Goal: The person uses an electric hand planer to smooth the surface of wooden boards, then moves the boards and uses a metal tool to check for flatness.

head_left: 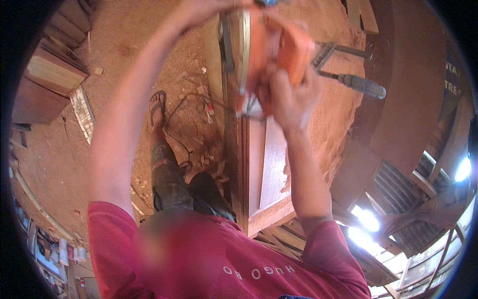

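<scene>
A person in a red shirt (298, 269) works an orange power saw (269, 50) at the top centre of the frame, set on the edge of a wooden door panel (266, 169) that runs down the middle. The right hand (291, 97) is closed around the saw's handle from below. The left hand (201, 12), at the top edge just left of the saw, touches its front; its fingers are cut off, so its grip cannot be told. Sawdust (338, 124) covers the floor, and a sandalled foot (158, 107) stands left of the panel.
</scene>
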`<state>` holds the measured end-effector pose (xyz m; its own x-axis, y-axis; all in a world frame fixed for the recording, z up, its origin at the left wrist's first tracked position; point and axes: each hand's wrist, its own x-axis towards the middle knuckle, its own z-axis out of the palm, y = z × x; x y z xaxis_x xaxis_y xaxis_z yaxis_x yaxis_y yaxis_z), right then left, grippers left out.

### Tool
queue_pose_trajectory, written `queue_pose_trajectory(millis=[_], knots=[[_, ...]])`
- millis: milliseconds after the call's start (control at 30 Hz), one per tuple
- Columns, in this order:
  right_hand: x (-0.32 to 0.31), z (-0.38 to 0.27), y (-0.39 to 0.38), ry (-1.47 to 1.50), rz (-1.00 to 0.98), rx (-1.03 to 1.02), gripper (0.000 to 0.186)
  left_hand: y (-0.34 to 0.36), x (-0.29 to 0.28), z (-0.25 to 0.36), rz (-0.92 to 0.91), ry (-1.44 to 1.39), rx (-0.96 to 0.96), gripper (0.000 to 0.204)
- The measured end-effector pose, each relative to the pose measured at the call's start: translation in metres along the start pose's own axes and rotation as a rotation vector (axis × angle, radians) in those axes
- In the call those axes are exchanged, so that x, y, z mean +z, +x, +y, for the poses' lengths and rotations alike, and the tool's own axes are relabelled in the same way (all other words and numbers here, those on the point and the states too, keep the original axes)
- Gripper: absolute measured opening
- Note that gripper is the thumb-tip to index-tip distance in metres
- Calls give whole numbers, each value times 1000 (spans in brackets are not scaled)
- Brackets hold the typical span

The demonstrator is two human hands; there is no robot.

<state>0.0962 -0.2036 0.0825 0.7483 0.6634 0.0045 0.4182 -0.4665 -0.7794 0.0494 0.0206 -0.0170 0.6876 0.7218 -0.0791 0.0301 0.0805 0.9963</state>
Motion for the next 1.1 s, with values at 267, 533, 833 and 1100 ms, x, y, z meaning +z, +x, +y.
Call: queue_pose_trajectory(millis=[267, 533, 833, 1100], knots=[[-36, 17, -111, -99, -31, 85, 21, -98, 29, -43, -39, 43, 125, 76], [-149, 66, -447, -370, -241, 337, 22, -448, 109, -13, -53, 209, -179, 84], [-124, 61, -370, -173, -226, 291, 27, -358, 83, -1, -41, 185, -188, 86], [-51, 13, -142, -117, -157, 8, 29, -154, 38, -26, 43, 101, -11, 85]])
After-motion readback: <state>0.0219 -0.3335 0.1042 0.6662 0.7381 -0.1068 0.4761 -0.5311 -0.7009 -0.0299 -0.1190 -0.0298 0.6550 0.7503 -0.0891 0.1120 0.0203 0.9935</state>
